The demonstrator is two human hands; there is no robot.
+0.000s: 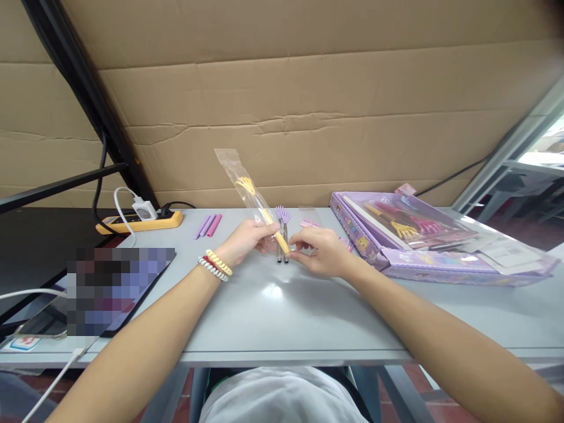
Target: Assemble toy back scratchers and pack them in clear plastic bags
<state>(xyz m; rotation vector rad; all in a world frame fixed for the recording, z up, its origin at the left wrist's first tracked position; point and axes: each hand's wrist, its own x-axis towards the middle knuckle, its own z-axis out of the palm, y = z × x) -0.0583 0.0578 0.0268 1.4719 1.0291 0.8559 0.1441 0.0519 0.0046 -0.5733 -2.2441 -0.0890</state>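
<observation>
A yellow hand-shaped back scratcher (267, 216) sits tilted in a clear plastic sleeve (227, 158), its claw end up and to the left. My left hand (249, 242) is closed around the sleeve and handle at about the middle. At the handle's lower end, my right hand (319, 251) pinches with thumb and fingers; whether it grips the handle or the sleeve's edge is hard to see. Behind the handle, two purple back scratchers (285, 218) with metal rods lie side by side on the grey table (247, 317).
Right: an opened purple box (379, 249) holds bagged yellow and pink scratchers (403, 228). Pink cards (309, 223) lie behind my right hand. Left: purple and pink tubes (208, 225), a yellow power strip (170, 220) with a white charger, and a tablet (150, 276). Cardboard (286, 88) stands behind.
</observation>
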